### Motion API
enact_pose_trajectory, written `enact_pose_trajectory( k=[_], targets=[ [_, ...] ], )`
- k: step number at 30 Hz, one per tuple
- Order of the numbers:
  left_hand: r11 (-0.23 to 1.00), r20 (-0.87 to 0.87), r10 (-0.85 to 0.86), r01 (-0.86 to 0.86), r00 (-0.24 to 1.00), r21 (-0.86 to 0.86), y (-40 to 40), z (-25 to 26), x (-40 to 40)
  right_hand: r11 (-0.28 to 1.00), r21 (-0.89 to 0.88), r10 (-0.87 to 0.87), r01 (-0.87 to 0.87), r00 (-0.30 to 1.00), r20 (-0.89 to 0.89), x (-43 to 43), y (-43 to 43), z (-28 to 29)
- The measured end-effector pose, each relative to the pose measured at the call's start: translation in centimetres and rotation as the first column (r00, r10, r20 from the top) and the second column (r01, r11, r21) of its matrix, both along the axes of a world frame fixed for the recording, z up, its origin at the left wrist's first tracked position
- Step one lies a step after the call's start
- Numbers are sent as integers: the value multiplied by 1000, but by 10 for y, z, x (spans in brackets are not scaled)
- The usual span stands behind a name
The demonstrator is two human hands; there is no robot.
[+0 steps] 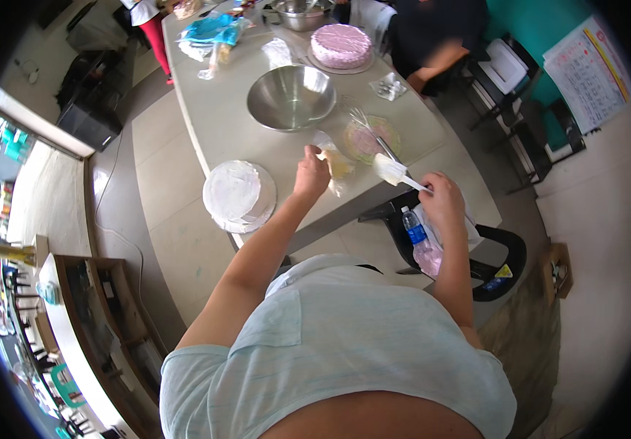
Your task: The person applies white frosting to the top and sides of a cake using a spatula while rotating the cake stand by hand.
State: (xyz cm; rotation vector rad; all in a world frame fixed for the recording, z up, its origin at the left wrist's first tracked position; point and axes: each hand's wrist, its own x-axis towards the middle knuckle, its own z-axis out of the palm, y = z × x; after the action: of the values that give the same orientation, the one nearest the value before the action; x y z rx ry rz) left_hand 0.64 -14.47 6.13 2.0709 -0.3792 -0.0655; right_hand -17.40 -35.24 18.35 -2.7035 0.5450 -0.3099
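Note:
My left hand (313,173) grips the edge of a clear plastic bag (338,167) with pale yellow cream in it, over the near part of the table. In my right hand (442,198) is a white-handled spatula (395,171); pale cream coats its blade, which points left towards the bag. A round cake covered in white icing (231,190) stands on a board left of my left hand. Beyond my hands sits a wide stainless steel bowl (292,107), with a little residue at its bottom. A wire whisk (373,130) lies across a round, pink-and-yellow mat or plate (367,144).
A pink iced cake (341,46) stands further back on the table (211,99). Near it are a metal bowl (300,19), blue plastic (214,30) and a small bag of metal pieces (388,86). A black chair (504,241) holding a plastic bottle (417,233) is close on my right. People stand beyond the table.

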Motion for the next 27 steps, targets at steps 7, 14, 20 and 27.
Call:
enact_pose_trajectory(
  k=[7,14,20,27],
  targets=[
    [986,238,-6,46,971,-162,67,114,-21,942,307,92,-136,984,153,-1,23,17],
    [778,274,628,-584,728,-232,266,62,30,808,517,176,-284,953,248,37,68,0],
    [869,-608,322,-481,726,-115,322,-48,24,710,670,110,-216,974,198,63,114,-7],
    [856,-756,-9,-386,654,-344,306,-36,43,747,641,92,-179,982,167,65,149,-40]
  ],
)
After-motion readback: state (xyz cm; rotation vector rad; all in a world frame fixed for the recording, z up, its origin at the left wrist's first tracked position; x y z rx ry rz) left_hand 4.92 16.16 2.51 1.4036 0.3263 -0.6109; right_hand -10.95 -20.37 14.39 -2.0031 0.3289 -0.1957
